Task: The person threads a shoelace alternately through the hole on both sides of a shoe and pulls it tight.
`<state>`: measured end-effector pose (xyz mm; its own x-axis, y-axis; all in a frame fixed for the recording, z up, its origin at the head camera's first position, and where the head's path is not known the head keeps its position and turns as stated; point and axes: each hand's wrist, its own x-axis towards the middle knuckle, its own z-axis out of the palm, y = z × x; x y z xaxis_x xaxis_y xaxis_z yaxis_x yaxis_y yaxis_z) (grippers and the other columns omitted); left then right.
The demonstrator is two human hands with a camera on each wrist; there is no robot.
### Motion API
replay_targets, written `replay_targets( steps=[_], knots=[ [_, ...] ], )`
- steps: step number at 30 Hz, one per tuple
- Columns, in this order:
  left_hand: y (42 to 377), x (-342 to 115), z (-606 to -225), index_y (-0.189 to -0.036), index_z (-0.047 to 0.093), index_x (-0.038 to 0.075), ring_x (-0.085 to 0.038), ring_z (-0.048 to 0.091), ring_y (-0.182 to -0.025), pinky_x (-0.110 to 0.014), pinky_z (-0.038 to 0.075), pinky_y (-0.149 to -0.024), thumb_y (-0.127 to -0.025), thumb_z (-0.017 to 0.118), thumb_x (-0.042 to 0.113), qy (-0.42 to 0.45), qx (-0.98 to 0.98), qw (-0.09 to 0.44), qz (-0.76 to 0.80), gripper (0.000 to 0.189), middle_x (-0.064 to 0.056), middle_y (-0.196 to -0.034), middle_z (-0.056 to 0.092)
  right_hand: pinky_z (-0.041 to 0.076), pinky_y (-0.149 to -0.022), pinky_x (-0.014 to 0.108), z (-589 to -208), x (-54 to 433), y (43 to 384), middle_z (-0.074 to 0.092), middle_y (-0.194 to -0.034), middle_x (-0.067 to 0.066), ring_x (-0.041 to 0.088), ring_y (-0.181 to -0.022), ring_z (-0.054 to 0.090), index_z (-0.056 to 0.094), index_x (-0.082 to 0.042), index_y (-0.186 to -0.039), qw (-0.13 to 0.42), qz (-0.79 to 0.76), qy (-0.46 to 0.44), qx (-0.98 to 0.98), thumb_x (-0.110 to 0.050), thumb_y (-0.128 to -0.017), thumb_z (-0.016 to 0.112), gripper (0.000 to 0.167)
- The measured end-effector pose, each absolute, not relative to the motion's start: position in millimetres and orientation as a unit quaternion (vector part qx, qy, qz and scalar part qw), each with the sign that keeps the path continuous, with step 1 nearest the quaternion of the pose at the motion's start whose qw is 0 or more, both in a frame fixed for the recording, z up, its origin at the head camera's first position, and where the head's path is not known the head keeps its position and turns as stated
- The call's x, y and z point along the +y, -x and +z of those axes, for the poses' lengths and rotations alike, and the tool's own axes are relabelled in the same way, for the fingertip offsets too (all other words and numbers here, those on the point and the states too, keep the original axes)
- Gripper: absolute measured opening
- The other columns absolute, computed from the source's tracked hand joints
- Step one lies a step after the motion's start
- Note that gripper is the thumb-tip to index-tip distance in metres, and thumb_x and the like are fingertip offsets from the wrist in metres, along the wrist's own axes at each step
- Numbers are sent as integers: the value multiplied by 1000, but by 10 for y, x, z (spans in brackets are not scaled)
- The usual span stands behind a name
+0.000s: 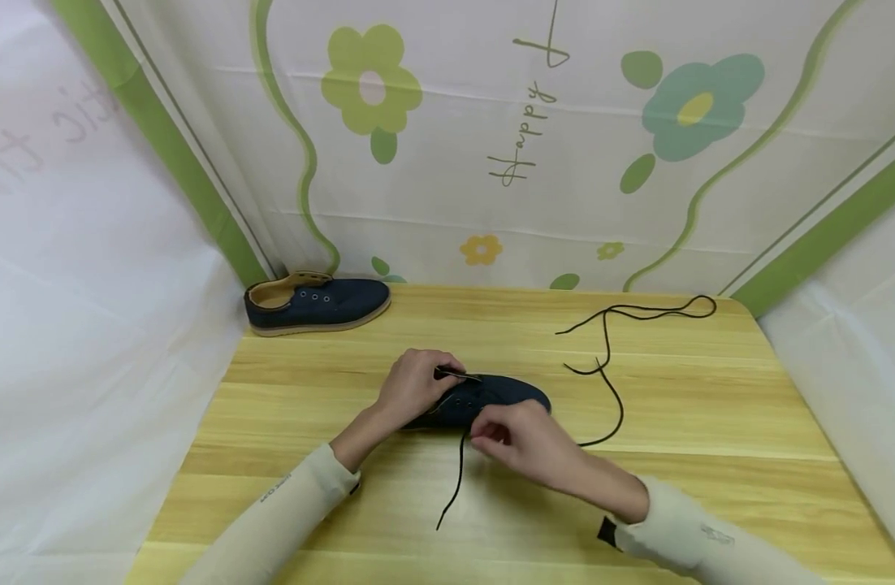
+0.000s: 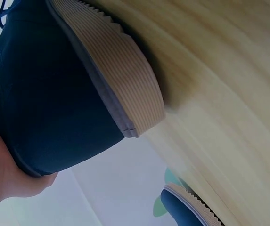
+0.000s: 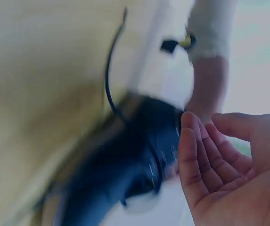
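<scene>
At far left, a dark navy shoe with round eyelets and tan lining [image 1: 348, 302] stands on the wood-grain table [image 1: 711, 504]. Mid-table, the left hand [image 1: 412, 388] grips the collar of a second navy shoe with a ribbed tan sole [image 1: 516, 390]. A thin black lace [image 1: 459, 483] trails from its near side. The right hand [image 1: 528, 443] is beside it, fingers loosely bent, thumb apart. Farther right, looped black cord [image 1: 620, 406] runs out of sight behind that hand; any join is hidden. The right-wrist view is blurred.

held shoe [image 3: 97, 176] blurred in right wrist view, wall lettering [image 1: 529, 112] cut off above
</scene>
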<state>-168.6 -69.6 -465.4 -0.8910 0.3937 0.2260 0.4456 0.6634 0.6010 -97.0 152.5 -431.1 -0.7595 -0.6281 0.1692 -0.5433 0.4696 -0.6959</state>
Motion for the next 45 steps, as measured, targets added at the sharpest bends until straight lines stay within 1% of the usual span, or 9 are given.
replay_targets(
  steps=[4, 7, 13, 17, 24, 28, 32, 38, 45],
  knots=[
    [1686, -693, -4652, -99, 85, 20, -10, 72, -77, -32, 58, -71, -92, 84, 12, 230, -909, 42, -344, 11, 5, -98, 81, 59, -66, 22, -4142, 1790, 1102, 77, -86, 0, 4, -74, 70, 77, -7, -97, 43, -385, 290, 875, -7, -94, 80, 3],
    [1684, -697, -4659, -98, 86, 21, -10, 73, -76, -30, 58, -71, -92, 84, 13, 229, -909, 43, -344, 10, 6, -94, 81, 58, -64, 24, -4074, 2010, 1206, 77, -85, 0, 9, -73, 71, 78, -9, -98, 23, -376, 262, 889, -8, -97, 78, 1],
    [1689, -706, -4674, -96, 86, 22, -9, 72, -74, -28, 58, -68, -92, 84, 14, 228, -910, 40, -345, 9, 6, -91, 81, 57, -64, 25, -4080, 2425, 1409, 75, -82, -4, 5, -70, 69, 77, -7, -96, -5, -345, 208, 915, -9, -99, 76, 4],
    [1692, -711, -4678, -96, 86, 21, -9, 72, -74, -27, 57, -67, -92, 84, 14, 230, -909, 42, -345, 9, 6, -92, 81, 58, -62, 26, -4143, 2679, 1564, 77, -84, 4, 8, -69, 70, 76, -3, -100, 17, -339, 164, 926, -10, -100, 74, 7],
    [1700, -711, -4688, -96, 86, 22, -7, 71, -71, -25, 55, -65, -92, 85, 15, 229, -908, 44, -349, 7, 6, -90, 81, 61, -64, 30, -4342, 3078, 1799, 78, -91, 14, 29, -79, 77, 74, 3, -107, 48, -342, 102, 933, -12, -103, 70, 15],
    [1701, -709, -4688, -96, 86, 22, -7, 70, -70, -26, 55, -64, -92, 85, 16, 229, -908, 44, -348, 7, 6, -90, 81, 61, -63, 33, -4445, 3226, 1884, 77, -93, 18, 33, -80, 76, 74, 3, -107, 62, -331, 76, 939, -13, -102, 71, 17],
    [1699, -708, -4686, -95, 86, 22, -8, 71, -71, -26, 56, -65, -91, 85, 16, 227, -909, 45, -347, 7, 6, -89, 81, 56, -58, 30, -4540, 3308, 1956, 76, -90, 16, 30, -75, 73, 74, 4, -104, 74, -308, 54, 947, -16, -100, 73, 20],
    [1697, -711, -4689, -94, 86, 20, -10, 74, -74, -29, 60, -71, -90, 86, 15, 228, -906, 50, -352, 6, 5, -88, 81, 49, -67, 32, -4744, 3386, 2026, 75, -84, 3, 15, -71, 63, 78, -4, -94, 82, -259, 49, 961, -21, -96, 78, 17],
    [1692, -717, -4685, -92, 86, 19, -11, 75, -76, -29, 60, -71, -90, 86, 14, 234, -905, 61, -350, 5, 4, -87, 81, 46, -63, 33, -4855, 3387, 2026, 73, -80, 0, 15, -66, 60, 77, -8, -87, 86, -242, 44, 966, -23, -93, 82, 17]
  ],
)
